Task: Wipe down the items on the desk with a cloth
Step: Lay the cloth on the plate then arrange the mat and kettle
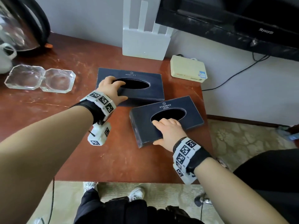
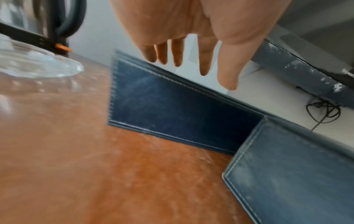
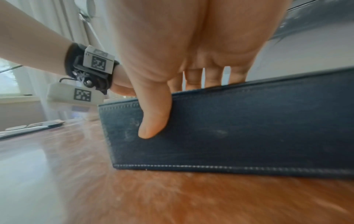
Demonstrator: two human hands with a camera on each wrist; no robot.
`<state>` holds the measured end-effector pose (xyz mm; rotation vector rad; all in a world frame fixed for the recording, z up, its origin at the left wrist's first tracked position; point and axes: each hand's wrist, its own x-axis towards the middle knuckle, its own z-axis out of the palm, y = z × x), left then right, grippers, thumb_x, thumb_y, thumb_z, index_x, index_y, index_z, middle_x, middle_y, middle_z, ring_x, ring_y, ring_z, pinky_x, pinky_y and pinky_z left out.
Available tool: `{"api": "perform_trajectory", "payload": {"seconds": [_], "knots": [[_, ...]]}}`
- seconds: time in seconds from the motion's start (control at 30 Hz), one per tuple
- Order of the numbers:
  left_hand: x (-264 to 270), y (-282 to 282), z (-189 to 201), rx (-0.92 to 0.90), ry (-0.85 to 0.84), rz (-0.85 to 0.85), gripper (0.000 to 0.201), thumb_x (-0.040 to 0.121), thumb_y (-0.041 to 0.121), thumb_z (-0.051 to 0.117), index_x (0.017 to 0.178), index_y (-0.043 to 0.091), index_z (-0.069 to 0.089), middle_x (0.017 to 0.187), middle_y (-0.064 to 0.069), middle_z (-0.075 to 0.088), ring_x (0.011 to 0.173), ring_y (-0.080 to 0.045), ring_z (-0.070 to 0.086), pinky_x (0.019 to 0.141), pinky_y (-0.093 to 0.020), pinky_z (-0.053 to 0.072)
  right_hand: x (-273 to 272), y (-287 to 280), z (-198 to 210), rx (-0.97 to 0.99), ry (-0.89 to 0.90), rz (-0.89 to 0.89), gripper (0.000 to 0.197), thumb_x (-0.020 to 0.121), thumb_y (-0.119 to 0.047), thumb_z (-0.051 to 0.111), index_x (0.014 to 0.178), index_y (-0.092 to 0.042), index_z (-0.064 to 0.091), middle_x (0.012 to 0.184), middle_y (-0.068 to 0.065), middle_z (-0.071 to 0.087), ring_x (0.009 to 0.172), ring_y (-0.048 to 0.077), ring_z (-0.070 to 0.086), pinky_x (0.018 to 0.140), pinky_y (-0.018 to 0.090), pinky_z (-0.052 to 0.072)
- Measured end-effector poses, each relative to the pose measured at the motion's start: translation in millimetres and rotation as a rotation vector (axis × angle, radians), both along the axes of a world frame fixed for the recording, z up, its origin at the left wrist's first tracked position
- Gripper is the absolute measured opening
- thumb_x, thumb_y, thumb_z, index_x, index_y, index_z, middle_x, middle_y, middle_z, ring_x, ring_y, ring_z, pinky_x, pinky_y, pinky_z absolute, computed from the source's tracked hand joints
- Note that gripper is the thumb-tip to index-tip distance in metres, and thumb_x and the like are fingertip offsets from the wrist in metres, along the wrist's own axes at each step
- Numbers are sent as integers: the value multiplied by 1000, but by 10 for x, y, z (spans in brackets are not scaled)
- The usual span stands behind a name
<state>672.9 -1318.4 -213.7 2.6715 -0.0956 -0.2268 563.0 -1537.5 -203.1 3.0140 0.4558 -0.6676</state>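
Note:
Two dark blue leather tissue boxes lie on the red-brown desk (image 1: pixel 113 159). My left hand (image 1: pixel 110 88) hovers over the left end of the far box (image 1: pixel 155 78), its fingers by the oval opening. The left wrist view shows that hand (image 2: pixel 191 22) with straight, spread fingers above the far box (image 2: pixel 172 109), holding nothing. My right hand (image 1: pixel 166 131) grips the near box (image 1: pixel 142 123), fingers hooked over the top at its opening. Its thumb (image 3: pixel 153 121) presses the box's front side (image 3: pixel 239 128). No cloth is in view.
Two glass ashtrays (image 1: pixel 40 78) and a glass kettle (image 1: pixel 24 26) sit at the desk's left. A white foam block (image 1: pixel 145 41) and a cream set-top box (image 1: pixel 187 68) stand at the back, under a black television (image 1: pixel 234 21). The near box lies close to the desk's right edge.

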Motion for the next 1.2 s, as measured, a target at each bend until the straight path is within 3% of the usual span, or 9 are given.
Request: {"api": "perform_trajectory", "payload": {"seconds": [0.2,0.3,0.43,0.57,0.63,0.7,0.8,0.97,1.2], "knots": [[-174,613,-24,-117,172,117,71,91,25,56,147,6,18,152,-12,24,140,-24,24,111,-28,19,189,647,-51,114,11,-9,74,87,-48,57,144,-15,23,129,5,44,119,25,45,102,38,32],[-243,753,-120,-151,294,145,71,95,30,50,150,11,10,153,-10,26,138,-24,29,109,-26,23,319,961,-76,148,3,-2,76,87,-49,57,145,-15,22,130,5,43,119,25,45,101,39,33],[-204,846,-254,-323,361,122,79,90,33,56,151,20,7,150,-4,33,139,-21,30,112,-35,28,485,1268,-111,168,11,13,76,87,-48,58,145,-16,21,129,5,42,118,26,44,101,39,32],[-127,894,-357,-493,379,129,102,72,45,67,150,25,5,152,2,29,139,-16,30,112,-40,30,525,1125,-25,182,-32,4,74,88,-54,51,148,-29,17,148,1,23,136,23,21,109,41,19],[-94,894,-393,-561,377,138,103,70,39,71,150,23,8,149,5,33,136,-13,33,112,-39,31,551,839,63,200,-113,-142,72,89,-56,46,148,-33,12,153,1,16,140,23,12,111,42,16],[-86,884,-413,-661,380,169,87,81,13,69,149,22,16,141,9,40,132,-11,38,111,-37,32,615,515,153,205,-124,-429,73,92,-52,44,150,-28,6,154,4,15,141,26,14,111,42,20],[-72,880,-444,-710,384,187,85,81,2,66,149,22,19,144,5,41,133,-12,39,112,-39,32,752,256,177,293,52,-770,74,96,-39,44,150,-16,0,154,11,21,138,30,28,109,38,27],[-10,864,-386,-617,385,168,80,82,5,66,148,22,24,139,0,48,127,-15,46,110,-38,34,911,306,55,377,118,-802,74,96,-35,48,151,-16,3,153,8,28,136,27,33,109,35,29],[208,936,-351,-553,395,160,77,80,10,68,144,28,31,129,4,56,118,-18,53,106,-39,39,1080,307,58,423,138,-815,81,93,-34,55,150,-24,-1,156,4,19,139,27,28,109,38,29]]}}
